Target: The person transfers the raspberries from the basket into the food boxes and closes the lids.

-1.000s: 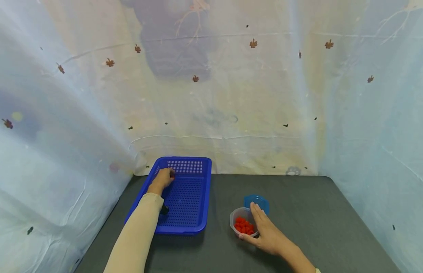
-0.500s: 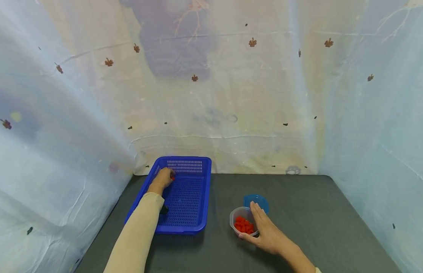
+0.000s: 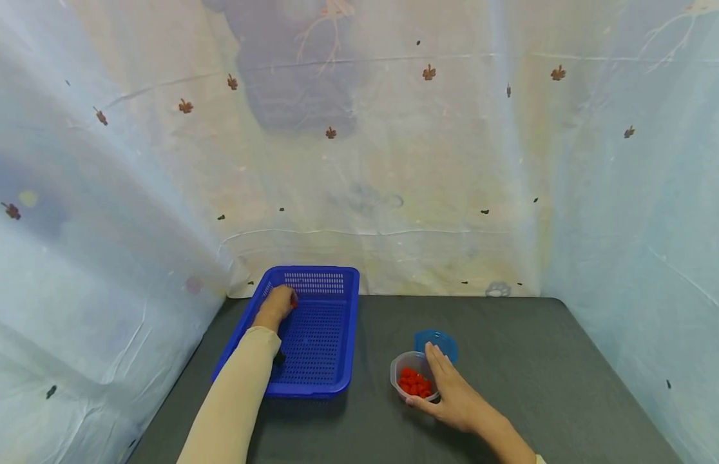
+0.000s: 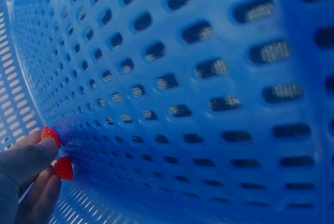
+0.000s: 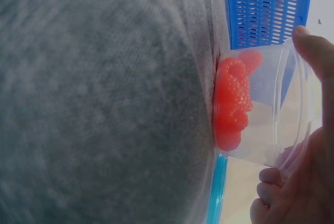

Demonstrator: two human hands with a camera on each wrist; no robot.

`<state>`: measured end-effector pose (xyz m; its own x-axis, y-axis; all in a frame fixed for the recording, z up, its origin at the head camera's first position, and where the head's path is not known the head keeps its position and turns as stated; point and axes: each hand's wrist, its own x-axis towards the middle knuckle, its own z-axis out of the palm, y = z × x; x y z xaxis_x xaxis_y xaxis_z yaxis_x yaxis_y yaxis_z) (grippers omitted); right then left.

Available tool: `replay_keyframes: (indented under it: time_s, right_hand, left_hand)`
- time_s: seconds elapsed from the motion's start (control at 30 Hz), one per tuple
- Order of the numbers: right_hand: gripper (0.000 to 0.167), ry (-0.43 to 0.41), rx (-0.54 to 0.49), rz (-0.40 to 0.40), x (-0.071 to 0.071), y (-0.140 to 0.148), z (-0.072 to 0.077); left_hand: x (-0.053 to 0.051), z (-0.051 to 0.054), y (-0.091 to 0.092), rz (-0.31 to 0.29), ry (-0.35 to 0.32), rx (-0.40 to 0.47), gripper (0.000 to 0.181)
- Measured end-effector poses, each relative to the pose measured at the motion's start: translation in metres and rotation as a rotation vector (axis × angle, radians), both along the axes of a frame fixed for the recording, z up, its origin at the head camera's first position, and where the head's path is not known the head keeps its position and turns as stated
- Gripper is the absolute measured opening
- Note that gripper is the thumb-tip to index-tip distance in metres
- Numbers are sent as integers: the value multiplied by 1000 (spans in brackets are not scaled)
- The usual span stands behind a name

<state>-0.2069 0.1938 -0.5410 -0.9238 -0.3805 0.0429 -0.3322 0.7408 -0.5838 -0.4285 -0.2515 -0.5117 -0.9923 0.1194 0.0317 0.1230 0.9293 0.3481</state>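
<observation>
My left hand point(image 3: 276, 305) reaches into the far left part of a blue plastic basket point(image 3: 355, 309). In the left wrist view, its thumb and fingers pinch a small red strawberry point(image 4: 50, 136) with a dotted surface. A second strawberry point(image 4: 63, 168) sits just beside the fingers; whether they hold it too I cannot tell. On the table, my right hand point(image 3: 452, 396) grips the rim of a clear plastic container point(image 3: 396, 368), thumb on the near side and fingers across the far side. Several red strawberries point(image 5: 232, 104) lie in the bottom of that container.
A blue lid point(image 3: 437, 345) lies on the dark grey table point(image 3: 510, 348) just behind the container. The basket stands to the container's left. Printed fabric point(image 3: 383, 161) hangs behind the table and along both sides. A small black item point(image 3: 279, 356) shows beside the left sleeve.
Both hands stay nearly in place. The left forearm shifts very slightly; the container, the basket and the lid have not moved.
</observation>
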Motion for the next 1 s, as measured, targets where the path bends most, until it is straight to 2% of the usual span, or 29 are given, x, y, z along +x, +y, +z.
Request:
replay_keyframes:
  time_s: [0.2,0.4,0.6,0.77,1.0]
  right_hand:
    - [120,-16,-1,-3,-1,0,0]
    - [121,-16,6,-10,0,-1,0]
    - [121,-20,-1,-7,1,-2,1]
    - [119,-10,-1,-2,1,-1,0]
    - [120,-7,-9,0,0,0,2]
  left_hand:
    - [5,0,5,28,40,-22,21]
    - [0,-5,0,21,53,-58,17]
    - [-2,-6,-2,8,49,-37,11]
    - [0,1,1,5,44,-8,4]
    - [7,22,16,-21,28,1,8]
